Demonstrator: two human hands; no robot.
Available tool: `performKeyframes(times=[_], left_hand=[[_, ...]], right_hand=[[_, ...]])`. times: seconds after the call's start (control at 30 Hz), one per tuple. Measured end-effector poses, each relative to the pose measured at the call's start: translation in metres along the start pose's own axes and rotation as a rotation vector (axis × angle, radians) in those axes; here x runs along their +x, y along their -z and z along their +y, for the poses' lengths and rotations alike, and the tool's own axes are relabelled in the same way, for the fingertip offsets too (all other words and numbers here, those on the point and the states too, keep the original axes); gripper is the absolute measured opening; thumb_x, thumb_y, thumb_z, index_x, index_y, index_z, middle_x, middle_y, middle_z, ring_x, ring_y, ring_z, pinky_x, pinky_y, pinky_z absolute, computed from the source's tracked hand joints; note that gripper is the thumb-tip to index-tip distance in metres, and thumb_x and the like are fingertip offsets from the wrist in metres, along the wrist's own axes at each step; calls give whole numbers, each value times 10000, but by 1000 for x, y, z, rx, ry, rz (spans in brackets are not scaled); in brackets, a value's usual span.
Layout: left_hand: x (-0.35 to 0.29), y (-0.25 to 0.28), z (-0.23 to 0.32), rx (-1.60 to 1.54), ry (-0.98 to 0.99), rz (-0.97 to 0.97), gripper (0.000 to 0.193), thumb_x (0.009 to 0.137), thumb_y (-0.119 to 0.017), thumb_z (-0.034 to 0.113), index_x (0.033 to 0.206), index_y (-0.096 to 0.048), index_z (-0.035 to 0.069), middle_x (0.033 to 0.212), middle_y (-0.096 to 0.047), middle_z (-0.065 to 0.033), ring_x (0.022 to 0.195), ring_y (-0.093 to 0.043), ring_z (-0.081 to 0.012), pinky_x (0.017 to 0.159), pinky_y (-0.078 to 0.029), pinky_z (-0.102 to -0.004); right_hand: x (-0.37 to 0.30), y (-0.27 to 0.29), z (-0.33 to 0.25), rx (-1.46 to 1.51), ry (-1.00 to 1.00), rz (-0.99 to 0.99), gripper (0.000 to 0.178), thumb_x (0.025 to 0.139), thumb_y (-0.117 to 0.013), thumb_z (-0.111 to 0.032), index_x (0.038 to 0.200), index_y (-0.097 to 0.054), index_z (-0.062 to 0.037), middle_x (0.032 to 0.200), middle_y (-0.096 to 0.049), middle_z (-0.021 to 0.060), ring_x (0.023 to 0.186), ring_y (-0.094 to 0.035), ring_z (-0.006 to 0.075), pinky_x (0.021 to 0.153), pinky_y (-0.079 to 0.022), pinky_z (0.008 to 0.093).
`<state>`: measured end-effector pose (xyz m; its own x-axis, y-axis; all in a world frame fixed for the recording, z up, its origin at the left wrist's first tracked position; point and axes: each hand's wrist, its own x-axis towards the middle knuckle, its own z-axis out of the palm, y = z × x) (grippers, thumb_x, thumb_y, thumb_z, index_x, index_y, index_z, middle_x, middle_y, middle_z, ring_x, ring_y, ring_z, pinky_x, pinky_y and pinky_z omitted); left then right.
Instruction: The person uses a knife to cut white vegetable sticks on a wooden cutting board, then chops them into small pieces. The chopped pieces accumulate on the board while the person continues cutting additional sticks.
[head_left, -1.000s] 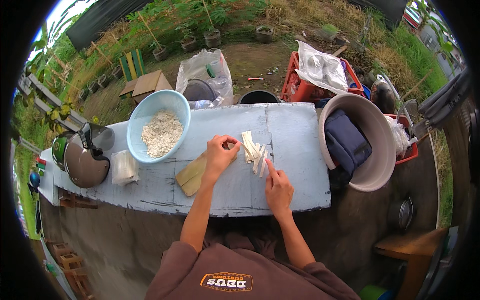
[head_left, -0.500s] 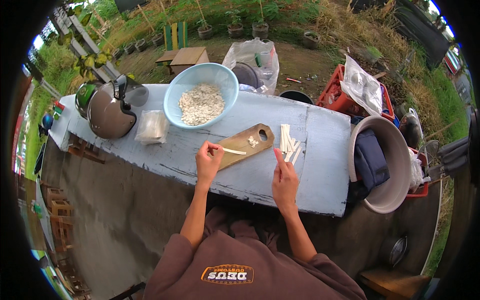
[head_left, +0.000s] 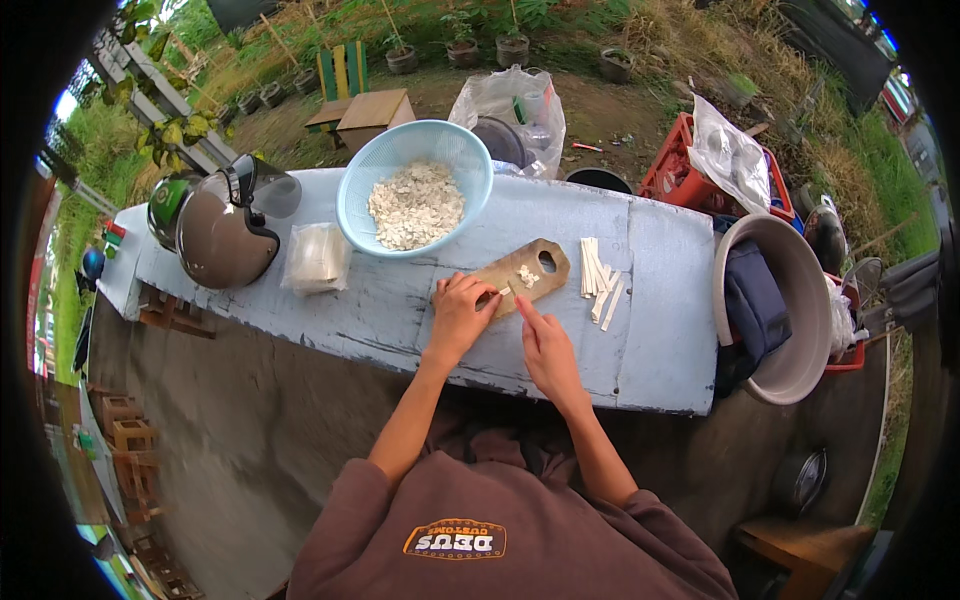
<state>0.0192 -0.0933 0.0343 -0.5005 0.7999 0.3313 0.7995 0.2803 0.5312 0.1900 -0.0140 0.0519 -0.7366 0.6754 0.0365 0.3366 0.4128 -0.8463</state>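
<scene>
On the table lies a wooden cutting board (head_left: pixel 541 290) with a hole at its far end and a small heap of pale cut pieces (head_left: pixel 527 276) on it. My left hand (head_left: pixel 462 312) is closed over the board's near part, its fingers pressing a thin pale strip (head_left: pixel 505 291) against the wood. Beside the strip's end is the tip of my right hand's (head_left: pixel 548 352) stretched index finger. The right hand's other fingers curl around something too small to make out. Right of the board rests a loose bunch of pale strips (head_left: pixel 594 268).
A light blue plastic basin (head_left: pixel 478 215) of pale chopped pieces stands behind the board. Left of it are a clear plastic packet (head_left: pixel 318 258) and a brown helmet (head_left: pixel 215 235). At the table's right end are a large grey basin (head_left: pixel 800 355) with a dark bag and a red crate (head_left: pixel 668 178).
My left hand has moved right and down onto the board, bringing the strip to the wood. My right hand has shifted left, its index fingertip now over the board. The view has turned slightly.
</scene>
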Motion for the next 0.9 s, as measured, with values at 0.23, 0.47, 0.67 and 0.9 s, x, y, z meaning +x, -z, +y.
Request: performKeyframes(times=[0.23, 0.47, 0.67, 0.9], left_hand=[[7, -7, -17, -95, -140, 6, 121, 879, -759, 176, 987, -762, 120, 942, -670, 3, 989, -595, -217, 890, -402, -390], [5, 0, -19, -15, -232, -35, 156, 863, -714, 109, 1006, -760, 150, 986, -622, 3, 993, -583, -220, 923, -409, -408], [6, 8, -9, 92, -237, -95, 192, 868, -692, 94, 1041, -751, 152, 1002, -600, -21, 1031, -558, -230, 933, -412, -421], [3, 9, -12, 76, -246, -102, 201, 868, -678, 65, 1045, -747, 130, 1000, -594, -42, 1017, -584, -245, 877, -493, -413]], right_hand=[[-1, -14, -3, -2, -72, 63, 407, 1050, -531, -137, 1448, -610, -170, 825, -546, 170, 769, -567, 322, 764, -472, 414], [3, -13, -14, -55, -158, 47, 410, 1034, -525, -190, 1430, -626, -211, 869, -597, 203, 859, -626, 380, 802, -493, 473], [7, -10, -11, -61, -138, 39, 427, 1015, -523, -165, 1425, -633, -201, 850, -597, 201, 855, -622, 382, 808, -489, 478], [-11, 3, -22, -143, -186, 20, 415, 1008, -538, -164, 1407, -648, -195, 827, -583, 188, 823, -611, 362, 781, -486, 457]])
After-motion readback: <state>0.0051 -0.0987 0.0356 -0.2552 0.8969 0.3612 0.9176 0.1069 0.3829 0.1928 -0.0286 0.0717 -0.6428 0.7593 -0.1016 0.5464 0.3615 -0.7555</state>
